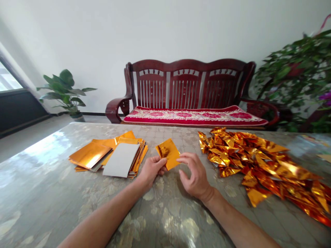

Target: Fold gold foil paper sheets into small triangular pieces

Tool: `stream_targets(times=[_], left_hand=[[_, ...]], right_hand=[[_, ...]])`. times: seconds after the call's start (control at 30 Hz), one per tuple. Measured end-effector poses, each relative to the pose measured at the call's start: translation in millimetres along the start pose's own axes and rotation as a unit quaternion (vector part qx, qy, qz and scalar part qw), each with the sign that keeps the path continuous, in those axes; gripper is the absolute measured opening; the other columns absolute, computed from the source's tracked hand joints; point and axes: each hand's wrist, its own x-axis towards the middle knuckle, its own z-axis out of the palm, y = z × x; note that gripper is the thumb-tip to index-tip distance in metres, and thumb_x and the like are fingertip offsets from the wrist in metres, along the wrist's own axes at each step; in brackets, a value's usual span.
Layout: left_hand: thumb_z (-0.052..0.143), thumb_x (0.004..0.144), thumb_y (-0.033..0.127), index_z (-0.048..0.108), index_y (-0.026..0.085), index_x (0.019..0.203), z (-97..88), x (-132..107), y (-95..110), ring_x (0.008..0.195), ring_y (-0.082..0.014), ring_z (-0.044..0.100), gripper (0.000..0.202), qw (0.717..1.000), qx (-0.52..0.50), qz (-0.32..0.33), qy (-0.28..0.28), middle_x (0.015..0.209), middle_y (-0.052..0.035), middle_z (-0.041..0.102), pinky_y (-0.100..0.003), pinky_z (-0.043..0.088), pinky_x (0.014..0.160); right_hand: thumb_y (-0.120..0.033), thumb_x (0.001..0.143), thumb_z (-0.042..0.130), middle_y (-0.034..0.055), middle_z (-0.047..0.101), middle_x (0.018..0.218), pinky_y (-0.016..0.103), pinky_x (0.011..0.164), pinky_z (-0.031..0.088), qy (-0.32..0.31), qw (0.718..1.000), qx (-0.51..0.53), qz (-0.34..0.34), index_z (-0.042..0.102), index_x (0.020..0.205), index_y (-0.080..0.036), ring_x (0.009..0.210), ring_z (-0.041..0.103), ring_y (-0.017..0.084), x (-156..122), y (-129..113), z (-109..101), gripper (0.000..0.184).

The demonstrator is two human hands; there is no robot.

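Note:
My left hand [153, 169] pinches the lower left edge of a gold foil paper sheet [171, 154], thumb on top, holding it tilted above the table. Beside the sheet's right edge is my right hand [194, 175], its thumb and fingers apart in a curve. The index fingertip is at the sheet's edge; whether it touches I cannot tell. Left of my hands lies a stack of gold foil papers [90, 154], with a sheet showing its pale grey back [121, 159] on top. To the right spreads a heap of folded gold foil pieces [248, 155].
The table [108, 203] has a shiny, flower-patterned cover. Clear plastic [305, 143] lies at its far right. Beyond the table stands a dark red wooden bench [184, 86] with a red floral cushion [193, 115]. Potted plants [64, 89] flank it.

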Motion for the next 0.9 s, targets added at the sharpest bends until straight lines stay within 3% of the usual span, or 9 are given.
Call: stream_targets(times=[0.07, 0.17, 0.3, 0.4, 0.57, 0.73, 0.8, 0.9], left_hand=[[0.077, 0.063, 0.048, 0.056, 0.015, 0.069, 0.7, -1, 2, 0.043, -0.0049, 0.049, 0.04, 0.997, -0.073, -0.039, -0.009, 0.054, 0.0025, 0.059, -0.015, 0.037, 0.046], [0.082, 0.058, 0.046, 0.057, 0.014, 0.076, 1.8, -4, 4, 0.044, -0.0039, 0.051, 0.044, 0.993, -0.1, -0.054, -0.028, 0.054, 0.0037, 0.06, -0.013, 0.041, 0.046], [0.08, 0.06, 0.05, 0.058, 0.012, 0.077, 4.3, -5, 4, 0.044, -0.004, 0.051, 0.047, 0.993, -0.084, -0.056, -0.055, 0.056, 0.0024, 0.061, -0.014, 0.042, 0.046], [0.075, 0.064, 0.054, 0.059, 0.012, 0.076, 5.7, -5, 2, 0.045, -0.0048, 0.051, 0.046, 0.995, -0.069, -0.048, -0.058, 0.056, 0.0016, 0.061, -0.015, 0.041, 0.047], [0.075, 0.066, 0.046, 0.064, 0.012, 0.07, 4.2, -3, 0, 0.046, -0.0044, 0.043, 0.036, 0.999, -0.035, 0.042, -0.002, 0.055, 0.004, 0.058, -0.017, 0.03, 0.046], [0.079, 0.062, 0.033, 0.072, 0.012, 0.075, 0.0, 0, -1, 0.055, -0.009, 0.052, 0.026, 0.994, -0.055, 0.099, 0.005, 0.064, 0.0005, 0.067, -0.02, 0.038, 0.055], [0.079, 0.06, 0.027, 0.074, 0.013, 0.074, -0.8, 0, -1, 0.061, -0.0122, 0.058, 0.021, 0.992, -0.049, 0.115, -0.004, 0.067, -0.0017, 0.07, -0.022, 0.043, 0.06], [0.077, 0.06, 0.02, 0.076, 0.014, 0.074, -0.7, -2, -1, 0.075, -0.0182, 0.066, 0.015, 0.987, -0.038, 0.155, -0.028, 0.079, -0.0059, 0.074, -0.027, 0.049, 0.073]], right_hand=[[-0.011, 0.075, 0.057, 0.0101, 0.06, 0.118, 0.042, 0.099, 0.043, -0.034, 0.999, -0.03, -0.021, 0.059, 0.112, -0.02, 0.113, 0.054, 0.025, 0, -1, 0, 0.039], [-0.015, 0.078, 0.063, 0.0082, 0.063, 0.114, 0.04, 0.098, 0.041, -0.064, 0.995, -0.07, -0.039, 0.062, 0.11, -0.021, 0.112, 0.053, 0.024, 2, -3, 2, 0.033], [-0.025, 0.088, 0.062, 0.0045, 0.068, 0.104, 0.037, 0.094, 0.041, -0.079, 0.989, -0.103, -0.065, 0.068, 0.097, -0.024, 0.108, 0.053, 0.022, 4, -2, 4, 0.01], [-0.024, 0.092, 0.059, 0.0033, 0.069, 0.1, 0.035, 0.093, 0.041, -0.072, 0.99, -0.101, -0.071, 0.069, 0.094, -0.024, 0.105, 0.054, 0.02, 4, -1, 4, 0.011], [-0.014, 0.087, 0.055, 0.0058, 0.066, 0.109, 0.038, 0.095, 0.042, -0.032, 0.997, -0.054, -0.034, 0.066, 0.099, -0.023, 0.109, 0.055, 0.022, 4, -3, 4, 0.017], [-0.017, 0.078, 0.064, 0.0109, 0.058, 0.12, 0.045, 0.098, 0.044, 0.072, 0.997, 0.018, 0.022, 0.052, 0.121, -0.02, 0.112, 0.054, 0.026, 4, 5, 8, 0.044], [-0.017, 0.076, 0.067, 0.0107, 0.059, 0.12, 0.045, 0.098, 0.044, 0.074, 0.997, 0.027, 0.021, 0.051, 0.124, -0.02, 0.113, 0.054, 0.026, 4, 9, 8, 0.05], [-0.011, 0.077, 0.063, 0.0075, 0.063, 0.114, 0.043, 0.096, 0.045, 0.039, 0.999, 0.031, -0.018, 0.058, 0.116, -0.023, 0.109, 0.056, 0.024, 4, 10, 8, 0.041]])
